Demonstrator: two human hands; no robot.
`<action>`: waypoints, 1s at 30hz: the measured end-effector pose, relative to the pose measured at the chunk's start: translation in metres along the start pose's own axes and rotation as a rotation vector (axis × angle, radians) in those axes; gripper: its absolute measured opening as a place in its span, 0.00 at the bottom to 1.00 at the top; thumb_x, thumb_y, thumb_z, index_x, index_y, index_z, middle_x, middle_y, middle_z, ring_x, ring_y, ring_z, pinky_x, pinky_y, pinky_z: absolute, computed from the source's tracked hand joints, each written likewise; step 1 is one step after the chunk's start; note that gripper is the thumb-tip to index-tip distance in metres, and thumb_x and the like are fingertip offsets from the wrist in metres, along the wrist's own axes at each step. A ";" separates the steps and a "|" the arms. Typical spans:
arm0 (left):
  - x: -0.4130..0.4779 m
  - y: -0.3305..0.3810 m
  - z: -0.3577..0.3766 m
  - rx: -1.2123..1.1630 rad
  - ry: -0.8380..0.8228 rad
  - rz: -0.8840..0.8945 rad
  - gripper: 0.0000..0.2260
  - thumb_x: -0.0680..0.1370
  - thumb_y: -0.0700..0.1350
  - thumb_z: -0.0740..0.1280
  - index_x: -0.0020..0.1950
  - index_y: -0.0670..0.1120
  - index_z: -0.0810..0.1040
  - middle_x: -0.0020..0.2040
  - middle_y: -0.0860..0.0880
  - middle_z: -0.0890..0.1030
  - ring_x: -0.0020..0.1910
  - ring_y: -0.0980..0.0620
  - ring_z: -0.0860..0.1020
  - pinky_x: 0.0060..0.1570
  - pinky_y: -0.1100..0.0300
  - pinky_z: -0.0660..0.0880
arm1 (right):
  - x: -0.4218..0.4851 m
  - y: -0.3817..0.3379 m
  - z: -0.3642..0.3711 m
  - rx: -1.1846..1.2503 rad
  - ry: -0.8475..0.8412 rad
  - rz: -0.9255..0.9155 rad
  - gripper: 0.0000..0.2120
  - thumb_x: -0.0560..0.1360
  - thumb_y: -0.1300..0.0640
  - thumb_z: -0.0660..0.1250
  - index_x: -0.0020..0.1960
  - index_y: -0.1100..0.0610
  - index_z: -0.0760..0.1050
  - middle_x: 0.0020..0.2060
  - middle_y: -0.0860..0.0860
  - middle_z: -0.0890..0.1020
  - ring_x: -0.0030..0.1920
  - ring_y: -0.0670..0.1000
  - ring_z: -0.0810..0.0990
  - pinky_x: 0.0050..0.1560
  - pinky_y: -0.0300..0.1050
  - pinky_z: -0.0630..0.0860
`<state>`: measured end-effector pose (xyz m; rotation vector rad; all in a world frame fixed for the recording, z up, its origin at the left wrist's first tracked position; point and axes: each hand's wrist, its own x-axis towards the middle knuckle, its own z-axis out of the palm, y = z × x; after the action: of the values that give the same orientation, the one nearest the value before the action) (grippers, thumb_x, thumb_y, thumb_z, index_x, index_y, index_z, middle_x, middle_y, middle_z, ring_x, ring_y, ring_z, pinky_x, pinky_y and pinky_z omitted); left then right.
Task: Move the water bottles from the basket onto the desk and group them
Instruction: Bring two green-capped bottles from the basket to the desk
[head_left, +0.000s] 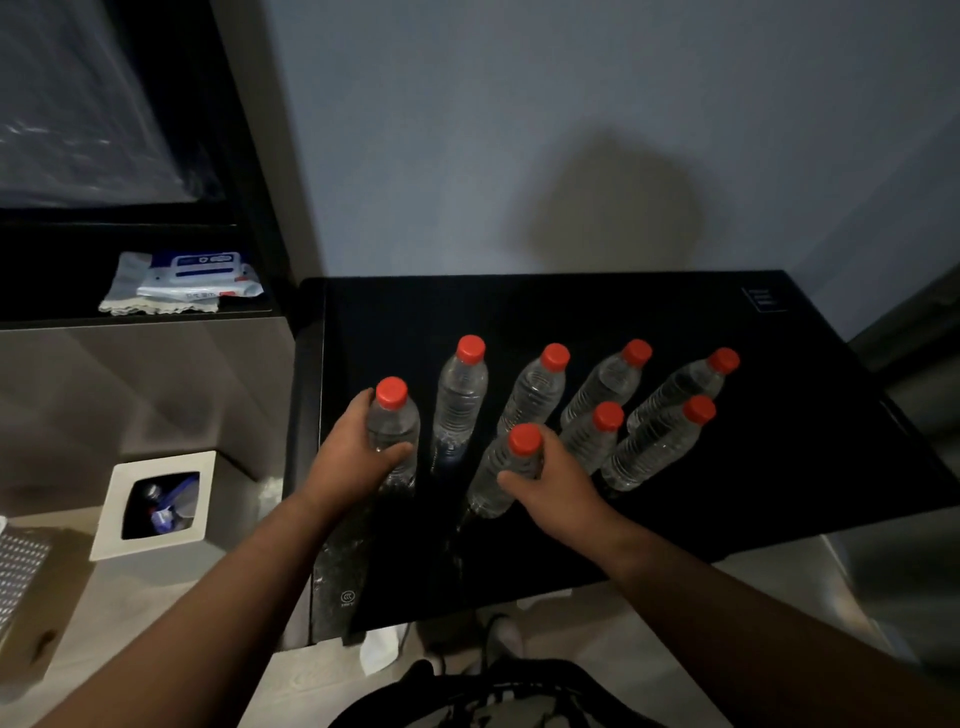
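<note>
counter (779, 441), black, carrying upright red-capped water bottles. left grip (358, 452) curled round leftmost bottle (393, 415) near counter's left edge. right grip (556, 483) curled round front bottle (493, 478), mid-counter. six more bottles (460, 395) clustered toward counter's back, untouched.

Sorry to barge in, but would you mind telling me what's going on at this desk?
A person is arranging red-capped water bottles on the black desk, where eight stand upright. The left hand grips the leftmost bottle, and the right hand grips a front bottle. The other six bottles stand grouped behind and to the right.
</note>
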<state>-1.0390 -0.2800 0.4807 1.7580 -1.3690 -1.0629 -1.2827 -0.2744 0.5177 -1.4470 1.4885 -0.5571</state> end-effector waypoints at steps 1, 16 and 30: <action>-0.001 -0.005 -0.002 -0.014 -0.024 -0.033 0.26 0.69 0.46 0.75 0.62 0.57 0.68 0.55 0.56 0.78 0.56 0.54 0.78 0.58 0.50 0.75 | -0.002 -0.001 -0.002 0.005 0.007 0.014 0.22 0.73 0.62 0.70 0.62 0.46 0.69 0.54 0.42 0.79 0.56 0.40 0.78 0.57 0.41 0.73; -0.149 -0.053 0.050 -0.293 -0.120 -0.455 0.01 0.74 0.42 0.70 0.43 0.46 0.81 0.35 0.48 0.78 0.35 0.51 0.74 0.36 0.58 0.71 | -0.070 0.066 -0.010 0.060 -0.306 0.379 0.09 0.77 0.63 0.66 0.56 0.60 0.76 0.37 0.55 0.78 0.36 0.49 0.76 0.33 0.39 0.73; -0.334 -0.040 0.143 -0.409 0.227 -0.681 0.06 0.73 0.46 0.70 0.49 0.46 0.81 0.42 0.49 0.82 0.42 0.52 0.79 0.50 0.53 0.76 | -0.116 0.173 -0.036 -0.347 -0.657 0.149 0.04 0.74 0.54 0.71 0.49 0.49 0.80 0.41 0.46 0.82 0.41 0.46 0.81 0.44 0.44 0.77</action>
<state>-1.1900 0.0512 0.4481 1.9806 -0.3610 -1.3187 -1.4189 -0.1424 0.4240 -1.5585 1.1695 0.2731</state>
